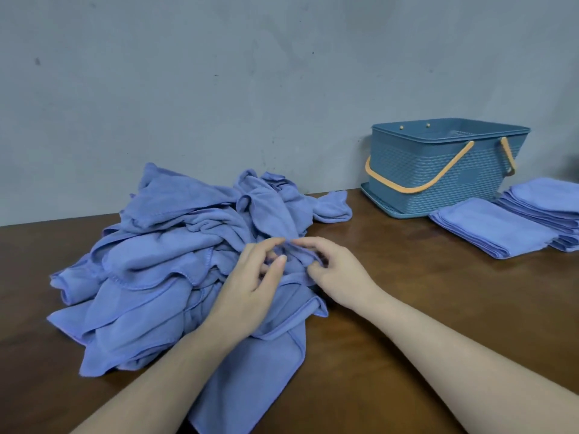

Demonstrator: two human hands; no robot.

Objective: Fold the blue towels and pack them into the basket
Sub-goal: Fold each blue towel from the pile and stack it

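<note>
Broadly, a grey wall (219,73) fills the upper half of the view, and below it a dark brown wooden table (407,308) runs across the whole width. On the table's left and middle lies the pile (163,267) of unfolded blue towels, rumpled and heaped, its far edge near the wall and its near edge spreading toward the person. One towel (250,371) trails out of the pile's near side and lies flat on the wood between the two forearms. At the far right, against the wall, stands the basket (438,173), blue with a woven pattern, upright on a matching tray (379,202); its orange handle (416,180) hangs down across the front wall, and what can be seen of its inside holds no towels. Just beside the basket, on its right and nearer the person, lie the folded towels (488,230), one flat stack in front and a second stack (545,211) touching it behind, partly cut off by the picture's edge. Both hands meet at the pile's right side. The left hand (250,277) rests on the cloth with its fingers curled, thumb and fingertips pinching a fold of towel. The right hand (332,267), just beside it, likewise pinches the same bunched fold between thumb and bent fingers.
</note>
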